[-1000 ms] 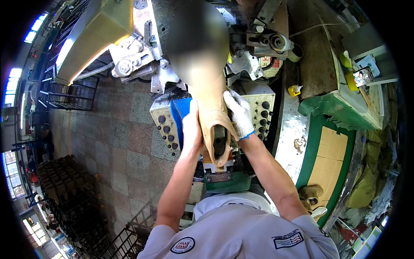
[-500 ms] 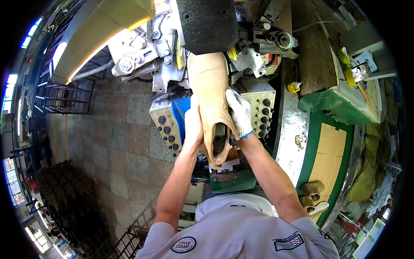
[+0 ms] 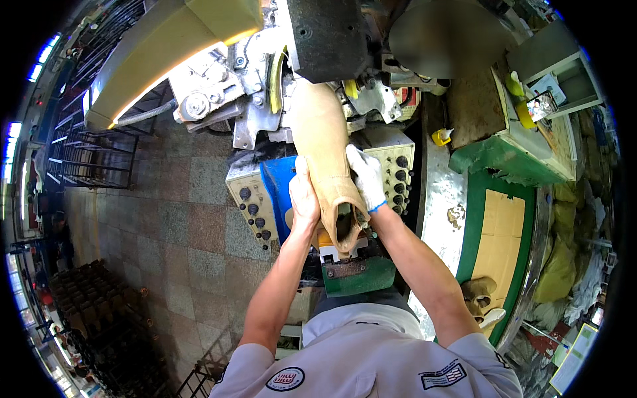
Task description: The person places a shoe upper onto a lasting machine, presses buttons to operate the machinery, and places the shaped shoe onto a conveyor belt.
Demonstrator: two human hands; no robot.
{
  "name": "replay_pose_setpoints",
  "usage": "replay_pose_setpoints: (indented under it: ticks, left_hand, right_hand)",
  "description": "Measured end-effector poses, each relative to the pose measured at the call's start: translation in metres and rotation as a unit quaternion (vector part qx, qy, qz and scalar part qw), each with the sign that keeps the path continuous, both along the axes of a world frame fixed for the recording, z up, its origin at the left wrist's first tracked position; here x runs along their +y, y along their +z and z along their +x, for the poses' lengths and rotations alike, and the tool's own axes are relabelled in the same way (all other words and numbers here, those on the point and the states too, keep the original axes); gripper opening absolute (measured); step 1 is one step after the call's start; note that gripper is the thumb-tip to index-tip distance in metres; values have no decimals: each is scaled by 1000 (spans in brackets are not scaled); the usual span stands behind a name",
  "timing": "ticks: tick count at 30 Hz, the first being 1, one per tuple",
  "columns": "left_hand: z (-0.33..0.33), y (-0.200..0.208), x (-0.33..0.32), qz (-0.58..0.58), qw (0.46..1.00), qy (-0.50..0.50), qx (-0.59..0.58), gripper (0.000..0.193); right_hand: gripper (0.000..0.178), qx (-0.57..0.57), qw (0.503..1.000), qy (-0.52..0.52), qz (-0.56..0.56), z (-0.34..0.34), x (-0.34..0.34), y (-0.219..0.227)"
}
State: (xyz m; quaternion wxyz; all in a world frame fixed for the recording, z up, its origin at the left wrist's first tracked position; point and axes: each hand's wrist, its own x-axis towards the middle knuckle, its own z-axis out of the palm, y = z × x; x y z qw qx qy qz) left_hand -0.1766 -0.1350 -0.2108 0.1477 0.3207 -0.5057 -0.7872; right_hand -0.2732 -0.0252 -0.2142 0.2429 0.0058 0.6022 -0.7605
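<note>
Right, straight to the badges: on the pale grey shirt (image 3: 358, 351), an oval badge (image 3: 285, 379) carries red characters inside a dark ring, and across the chest a dark-edged rectangular badge (image 3: 443, 377) shows red stripes beside small print. Up behind the machine (image 3: 257, 123), a red-and-white label (image 3: 410, 103) peeks out, mostly hidden. And now the centrepiece, a tan shoe (image 3: 322, 132), lying lengthwise on the machine, its front end running in under a black metal plate (image 3: 325, 40), its collar facing the wearer! It's matte and sandy, smooth and rounded over the top, with a seam line towards the right and a thick rim round a dark opening that flares out on the right. Both hands are clamped on it: the bare left hand (image 3: 305, 199) along the left flank, thumb pointing forward, and the right hand (image 3: 365, 176), in a white glove with a blue cuff edge, against the right flank. Over at the right, brown footwear (image 3: 478, 295) rests near cardboard (image 3: 501, 225) on a green-covered desk (image 3: 473, 219).
</note>
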Motion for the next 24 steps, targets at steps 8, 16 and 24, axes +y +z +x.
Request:
replay_pose_setpoints:
  ticks: [8, 16, 24]
  left_hand:
    - [75, -72, -15, -175, 973, 63, -137, 63]
    - [154, -207, 96, -102, 938, -105, -315, 53]
    - [173, -180, 75, -185, 899, -77, -389, 46]
  right_hand:
    - [54, -10, 995, 35, -92, 12, 71, 5]
    - [55, -56, 989, -102, -90, 53, 197, -5]
    - [67, -67, 995, -67, -2, 64, 202, 11]
